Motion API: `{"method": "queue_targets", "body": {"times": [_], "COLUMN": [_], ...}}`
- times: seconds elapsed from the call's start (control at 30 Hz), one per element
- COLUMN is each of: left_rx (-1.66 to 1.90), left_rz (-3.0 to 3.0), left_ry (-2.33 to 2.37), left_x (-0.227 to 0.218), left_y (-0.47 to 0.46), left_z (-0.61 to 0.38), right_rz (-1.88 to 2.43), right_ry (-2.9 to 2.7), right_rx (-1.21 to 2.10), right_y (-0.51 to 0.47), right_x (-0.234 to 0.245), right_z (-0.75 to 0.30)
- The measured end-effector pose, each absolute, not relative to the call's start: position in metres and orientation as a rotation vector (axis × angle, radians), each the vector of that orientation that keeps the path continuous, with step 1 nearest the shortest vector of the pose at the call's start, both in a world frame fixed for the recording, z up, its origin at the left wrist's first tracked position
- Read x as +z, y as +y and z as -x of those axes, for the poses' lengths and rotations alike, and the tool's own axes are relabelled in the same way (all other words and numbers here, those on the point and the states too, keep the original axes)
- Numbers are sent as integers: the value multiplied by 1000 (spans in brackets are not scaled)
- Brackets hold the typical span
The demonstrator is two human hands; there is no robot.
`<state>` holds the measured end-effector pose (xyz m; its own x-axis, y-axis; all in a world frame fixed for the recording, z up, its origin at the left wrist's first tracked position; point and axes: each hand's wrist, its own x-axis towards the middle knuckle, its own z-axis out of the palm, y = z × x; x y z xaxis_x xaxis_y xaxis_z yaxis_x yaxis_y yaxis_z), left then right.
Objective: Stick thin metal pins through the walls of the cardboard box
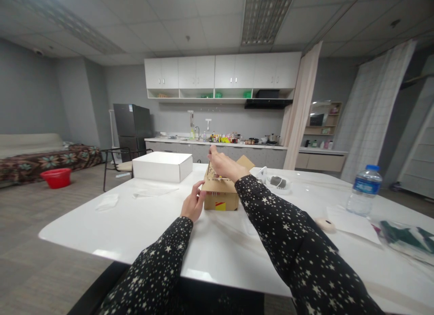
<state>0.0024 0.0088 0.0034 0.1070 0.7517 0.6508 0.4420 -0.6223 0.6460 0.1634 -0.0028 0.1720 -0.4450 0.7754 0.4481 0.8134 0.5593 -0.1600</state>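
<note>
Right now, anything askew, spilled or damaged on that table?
Nothing spilled or damaged. The cardboard box sits upright with a flap open, left hand at its side, right hand over its top. The white box is closed, the water bottle upright and capped. Loose plastic wrap lies flat nearby.

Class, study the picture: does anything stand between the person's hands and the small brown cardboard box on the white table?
Nothing visible does. The left hand already touches the small brown cardboard box at its left side, and the right hand rests on its top. The white cardboard box sits apart, behind-left.
</note>
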Motion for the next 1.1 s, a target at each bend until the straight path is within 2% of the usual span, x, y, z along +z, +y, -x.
{"method": "queue_targets", "body": {"times": [0.17, 0.37, 0.53, 0.73, 0.9, 1.1], "left_rx": [1523, 1540, 1551, 1546, 1570, 1589], "left_rz": [-2106, -2094, -2123, -2111, -2111, -2108], "left_ry": [1166, 1155, 1197, 1180, 1197, 1170], "left_x": [3, 3, 4, 7, 8, 8], "left_y": [10, 10, 7, 2, -1, -3], "left_z": [-1, -1, 1, 2, -3, -4], "right_rz": [1214, 902, 707, 450, 588, 757], "right_ry": [-2217, -2078, -2025, -2180, -2417, -2595], "right_rx": [-289, -170, -98, -441, -528, -396], "right_y": [-6, -33, -58, -60, -51, -57], "right_x": [172, 161, 121, 51, 12, 6], "right_z": [-160, -154, -158, -169, -180, -179]}}
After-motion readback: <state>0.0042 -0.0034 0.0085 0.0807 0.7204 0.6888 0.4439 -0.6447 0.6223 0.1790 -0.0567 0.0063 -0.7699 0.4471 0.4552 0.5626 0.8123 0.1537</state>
